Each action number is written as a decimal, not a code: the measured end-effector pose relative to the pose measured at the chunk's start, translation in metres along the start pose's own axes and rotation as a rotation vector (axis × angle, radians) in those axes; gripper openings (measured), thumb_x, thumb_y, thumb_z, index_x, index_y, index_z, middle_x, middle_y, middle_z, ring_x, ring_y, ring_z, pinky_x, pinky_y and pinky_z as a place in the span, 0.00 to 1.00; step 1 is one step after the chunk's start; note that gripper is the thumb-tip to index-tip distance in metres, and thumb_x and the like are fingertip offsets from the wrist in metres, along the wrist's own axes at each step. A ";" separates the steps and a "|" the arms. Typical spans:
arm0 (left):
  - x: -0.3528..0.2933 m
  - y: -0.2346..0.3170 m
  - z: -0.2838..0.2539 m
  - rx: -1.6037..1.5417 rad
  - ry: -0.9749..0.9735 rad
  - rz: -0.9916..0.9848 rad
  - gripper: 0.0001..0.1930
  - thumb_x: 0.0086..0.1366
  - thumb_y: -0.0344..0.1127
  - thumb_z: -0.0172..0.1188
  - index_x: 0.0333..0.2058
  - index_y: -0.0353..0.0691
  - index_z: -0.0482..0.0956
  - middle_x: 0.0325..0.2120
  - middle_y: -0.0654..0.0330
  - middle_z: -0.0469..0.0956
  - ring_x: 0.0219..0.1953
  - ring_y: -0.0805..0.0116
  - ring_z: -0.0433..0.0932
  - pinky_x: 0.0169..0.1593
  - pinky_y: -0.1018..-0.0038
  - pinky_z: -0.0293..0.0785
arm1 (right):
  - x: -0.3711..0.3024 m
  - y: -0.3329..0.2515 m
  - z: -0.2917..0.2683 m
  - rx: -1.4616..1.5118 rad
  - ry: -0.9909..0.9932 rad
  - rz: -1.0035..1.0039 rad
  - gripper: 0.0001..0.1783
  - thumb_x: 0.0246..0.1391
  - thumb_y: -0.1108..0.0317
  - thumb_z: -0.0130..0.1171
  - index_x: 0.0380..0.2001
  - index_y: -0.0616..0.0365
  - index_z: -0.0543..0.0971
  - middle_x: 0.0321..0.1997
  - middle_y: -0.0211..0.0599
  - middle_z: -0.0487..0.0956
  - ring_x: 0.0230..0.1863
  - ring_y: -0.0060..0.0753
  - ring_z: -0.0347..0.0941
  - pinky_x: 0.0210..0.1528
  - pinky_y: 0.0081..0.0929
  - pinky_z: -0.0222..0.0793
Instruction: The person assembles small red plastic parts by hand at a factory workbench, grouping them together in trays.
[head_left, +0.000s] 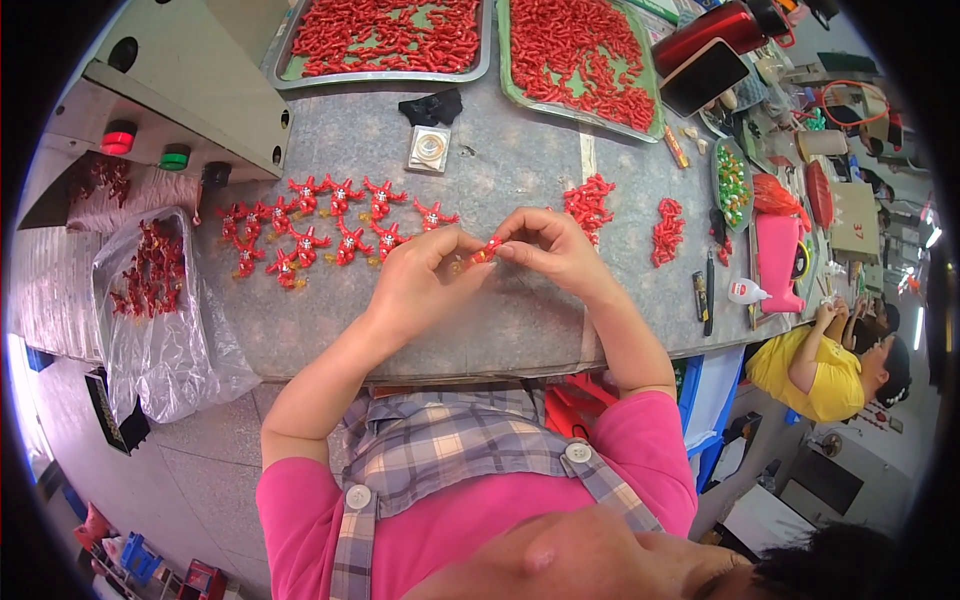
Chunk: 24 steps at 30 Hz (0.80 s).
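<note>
Between my two hands, over the middle of the table, is a small red toy figure (487, 250) with a bit of yellow. My left hand (425, 278) pinches it from one side with thumb and forefinger. The fingertips of my right hand (553, 250) close on its other side; much of the figure is hidden by them. Left of my hands stand several red toy figures (350, 242) with arms spread and yellowish feet, in loose rows. Beyond my right hand lies a pile of small red parts (588, 203), with a smaller red pile (667, 232) further right.
Two trays of red parts, the left (484, 62) and right (515, 97), stand at the back. A machine (190, 85) with buttons is at the left, above a plastic-lined bin (190, 330). A glue bottle (746, 291) and phone (705, 77) lie right. A person in yellow (815, 375) works beyond.
</note>
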<state>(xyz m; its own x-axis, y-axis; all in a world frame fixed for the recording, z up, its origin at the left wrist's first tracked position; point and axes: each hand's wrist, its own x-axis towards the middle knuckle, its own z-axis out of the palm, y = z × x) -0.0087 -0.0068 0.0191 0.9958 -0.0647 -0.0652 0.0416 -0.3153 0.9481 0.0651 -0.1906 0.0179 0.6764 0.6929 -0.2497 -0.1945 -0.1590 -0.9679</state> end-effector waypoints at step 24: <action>0.011 -0.020 -0.005 -0.666 -0.139 -0.222 0.11 0.57 0.32 0.58 0.39 0.38 0.72 0.33 0.61 0.78 0.29 0.83 0.71 0.30 0.85 0.67 | -0.060 0.021 -0.173 -1.058 0.901 0.384 0.13 0.37 0.60 0.63 0.24 0.58 0.79 0.21 0.39 0.77 0.24 0.37 0.74 0.29 0.31 0.66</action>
<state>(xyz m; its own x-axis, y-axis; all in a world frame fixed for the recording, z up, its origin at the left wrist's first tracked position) 0.0022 0.0031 0.0011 0.9401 -0.2006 -0.2755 0.3275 0.3075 0.8934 0.1434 -0.3575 0.0075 0.9920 -0.1198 -0.0394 -0.1261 -0.9444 -0.3038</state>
